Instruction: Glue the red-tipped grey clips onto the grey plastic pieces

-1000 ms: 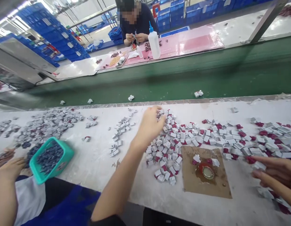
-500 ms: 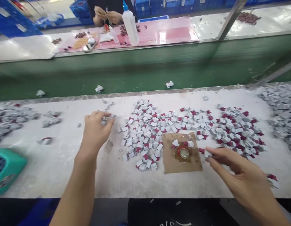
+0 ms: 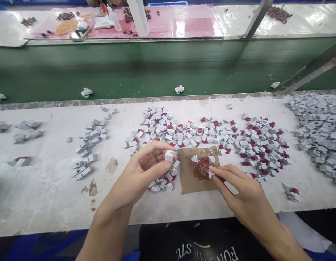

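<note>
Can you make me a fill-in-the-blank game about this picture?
The left hand grips a white block between its fingers and ____.
The round cap is nearer the right hand than the ____ hand.
The cardboard under the cap is coloured ____.
The strip beyond the table is coloured ____.
Missing words: thumb; left; brown; green.

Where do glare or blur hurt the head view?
Head view: glare whitens patches of the far pink mat; head view: grey pieces at far left look smeared; head view: the left hand and its white block read fairly clearly.
</note>
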Available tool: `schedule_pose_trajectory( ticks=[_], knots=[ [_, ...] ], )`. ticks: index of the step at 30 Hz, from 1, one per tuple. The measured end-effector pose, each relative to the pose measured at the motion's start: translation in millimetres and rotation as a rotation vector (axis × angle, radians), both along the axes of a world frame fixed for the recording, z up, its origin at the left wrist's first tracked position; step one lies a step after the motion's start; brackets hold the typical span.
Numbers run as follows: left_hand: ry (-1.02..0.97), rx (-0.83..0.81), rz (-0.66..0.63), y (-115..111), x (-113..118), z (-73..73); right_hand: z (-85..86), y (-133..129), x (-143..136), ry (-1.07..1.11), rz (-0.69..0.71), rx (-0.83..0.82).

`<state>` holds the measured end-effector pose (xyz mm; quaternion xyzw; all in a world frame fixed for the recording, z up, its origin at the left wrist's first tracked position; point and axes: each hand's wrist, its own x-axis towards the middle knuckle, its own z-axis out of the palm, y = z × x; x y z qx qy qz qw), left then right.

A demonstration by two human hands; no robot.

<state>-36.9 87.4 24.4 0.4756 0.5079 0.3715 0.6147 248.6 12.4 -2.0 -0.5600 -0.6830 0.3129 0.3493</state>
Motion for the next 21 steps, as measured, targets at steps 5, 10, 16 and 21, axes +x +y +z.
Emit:
schedule_pose_trajectory(
  ticks=[5, 10, 16, 21],
  knots=[
    [-0.038, -0.036, 0.009, -1.6, 13.1, -1.2, 7.5, 2.4, 2.1, 0.049, -0.048, -0.031],
    [-0.001, 0.017, 0.004, -4.6, 40.0, -0.8, 16.4, 12.3, 2.7, 0.409, -0.203, -0.188],
    [-0.200, -0.073, -0.064, -10.4, 75.4, -3.7, 10.4, 26.0, -2.4, 0.782, -0.207, -0.315],
    [-0.267, -0.089, -0.075, -10.7, 83.4, -5.6, 5.6, 27.2, -1.8, 0.786, -0.214, -0.312]
  ],
)
